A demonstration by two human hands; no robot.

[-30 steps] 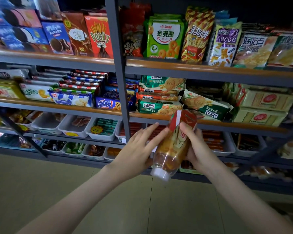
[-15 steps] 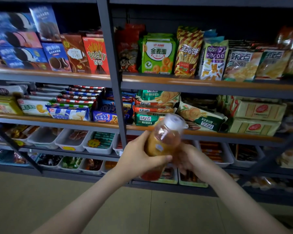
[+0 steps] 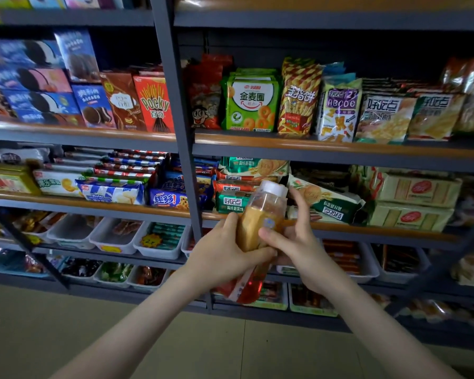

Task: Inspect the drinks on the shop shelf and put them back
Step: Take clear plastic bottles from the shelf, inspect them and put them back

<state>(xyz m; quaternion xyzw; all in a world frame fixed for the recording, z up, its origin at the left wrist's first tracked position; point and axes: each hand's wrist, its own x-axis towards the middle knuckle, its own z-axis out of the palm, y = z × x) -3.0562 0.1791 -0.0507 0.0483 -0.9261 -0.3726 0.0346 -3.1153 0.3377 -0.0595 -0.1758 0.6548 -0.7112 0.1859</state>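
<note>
Both the left hand (image 3: pixel 225 250) and right hand (image 3: pixel 298 250) grip the bottle (image 3: pixel 260 214). Flipped cap-up since earlier; reshelving likely follows.

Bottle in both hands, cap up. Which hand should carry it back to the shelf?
Left, probably. The left hand wraps the bottle round its middle; the right hand only pinches its upper part with thumb and spread fingers. The drinks' place is not in view.
</note>
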